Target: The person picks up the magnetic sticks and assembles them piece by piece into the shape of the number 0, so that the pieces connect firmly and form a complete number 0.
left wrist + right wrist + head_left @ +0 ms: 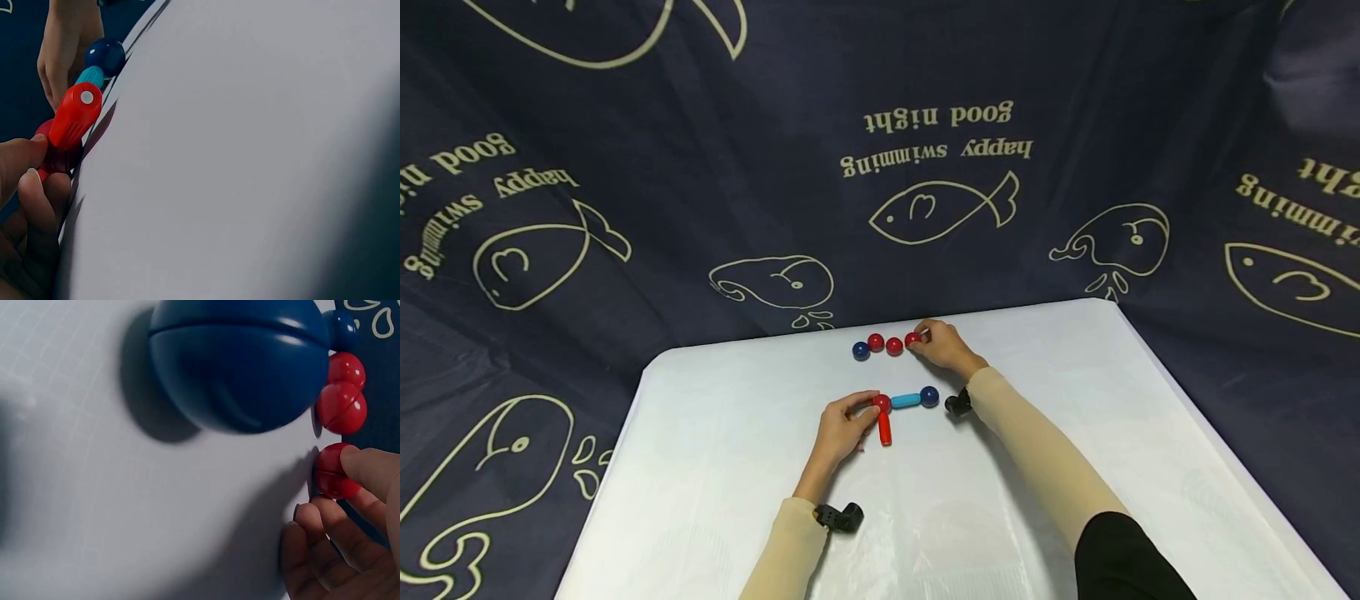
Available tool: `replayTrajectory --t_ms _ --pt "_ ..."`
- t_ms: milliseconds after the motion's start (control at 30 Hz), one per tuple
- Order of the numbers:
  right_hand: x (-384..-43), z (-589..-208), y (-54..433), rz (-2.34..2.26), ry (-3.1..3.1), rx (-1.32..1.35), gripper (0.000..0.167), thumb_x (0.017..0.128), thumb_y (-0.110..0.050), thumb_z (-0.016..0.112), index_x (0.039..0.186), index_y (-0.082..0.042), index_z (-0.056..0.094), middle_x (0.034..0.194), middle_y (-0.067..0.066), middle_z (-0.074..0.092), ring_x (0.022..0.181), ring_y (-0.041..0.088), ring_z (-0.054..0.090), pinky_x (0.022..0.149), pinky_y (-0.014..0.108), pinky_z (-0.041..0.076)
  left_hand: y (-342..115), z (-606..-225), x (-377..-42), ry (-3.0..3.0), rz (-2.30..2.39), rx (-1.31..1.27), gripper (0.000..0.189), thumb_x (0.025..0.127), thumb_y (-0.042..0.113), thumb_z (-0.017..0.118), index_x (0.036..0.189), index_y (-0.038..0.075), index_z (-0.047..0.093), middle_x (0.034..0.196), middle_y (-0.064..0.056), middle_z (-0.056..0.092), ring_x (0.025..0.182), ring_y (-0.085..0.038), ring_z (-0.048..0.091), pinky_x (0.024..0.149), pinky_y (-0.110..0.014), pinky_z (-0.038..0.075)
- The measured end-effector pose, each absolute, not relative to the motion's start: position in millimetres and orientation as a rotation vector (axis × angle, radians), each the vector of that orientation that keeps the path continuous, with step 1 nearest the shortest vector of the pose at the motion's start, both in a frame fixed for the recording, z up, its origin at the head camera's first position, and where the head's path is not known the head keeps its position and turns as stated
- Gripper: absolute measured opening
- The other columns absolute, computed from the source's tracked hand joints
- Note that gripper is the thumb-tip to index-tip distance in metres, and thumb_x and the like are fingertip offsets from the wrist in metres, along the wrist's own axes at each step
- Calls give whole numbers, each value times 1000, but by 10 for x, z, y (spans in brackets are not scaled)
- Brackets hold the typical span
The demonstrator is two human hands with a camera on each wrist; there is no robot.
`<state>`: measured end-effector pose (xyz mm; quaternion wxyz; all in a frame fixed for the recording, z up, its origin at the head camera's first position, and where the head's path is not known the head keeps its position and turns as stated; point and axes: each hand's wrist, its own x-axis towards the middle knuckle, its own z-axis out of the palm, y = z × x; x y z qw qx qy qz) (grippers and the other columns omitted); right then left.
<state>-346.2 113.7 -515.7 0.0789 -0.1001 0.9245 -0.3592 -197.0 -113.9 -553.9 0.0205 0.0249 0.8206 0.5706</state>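
Note:
My left hand (pixel 838 429) pinches a red ball (pixel 883 404) at the corner of a small joined piece. From that ball a red rod (pixel 885 429) points toward me, and a light blue rod (pixel 906 401) runs right to a dark blue ball (pixel 929 397). In the left wrist view the red rod (pixel 75 115) shows a pale round spot on its end. Farther back, my right hand (pixel 946 346) grips a loose red ball (pixel 913 340) between thumb and fingers. The right wrist view has this red ball (pixel 331 472) at the fingertips, with the dark blue ball (pixel 240 369) large in front.
Left of the right hand, two red balls (pixel 894 346) and a dark blue ball (pixel 861 351) lie in a row near the back edge of the white table (pixel 715 450). Dark fabric (pixel 775 167) printed with fish and whales hangs behind the table.

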Motion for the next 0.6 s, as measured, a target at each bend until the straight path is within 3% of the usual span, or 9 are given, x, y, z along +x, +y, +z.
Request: replayTrajectory --t_ms 200,467,600 --pt "-3429 -5177 1224 -1107 2760 -301 36 98 -24 71 126 -3 65 107 13 71 96 22 63 89 37 53 -1139 -5559 -1968 2547 1777 90 29 99 21 72 128 19 73 108 -9 74 40 -9 50 40 -24 47" --pt "-3278 -5136 1385 -1276 2661 -319 37 99 -22 70 129 -2 63 112 17 71 83 20 71 67 24 56 -1140 -5551 -1967 2546 1780 97 31 99 22 71 129 16 72 104 -10 75 41 -9 50 40 -23 47" --pt "-3182 -5120 1449 -1342 2639 -318 37 98 -22 71 129 -3 64 112 17 70 84 23 71 64 22 54 -1131 -5544 -1961 2546 1778 88 31 99 23 71 129 17 72 101 -10 74 41 -8 50 40 -23 47"
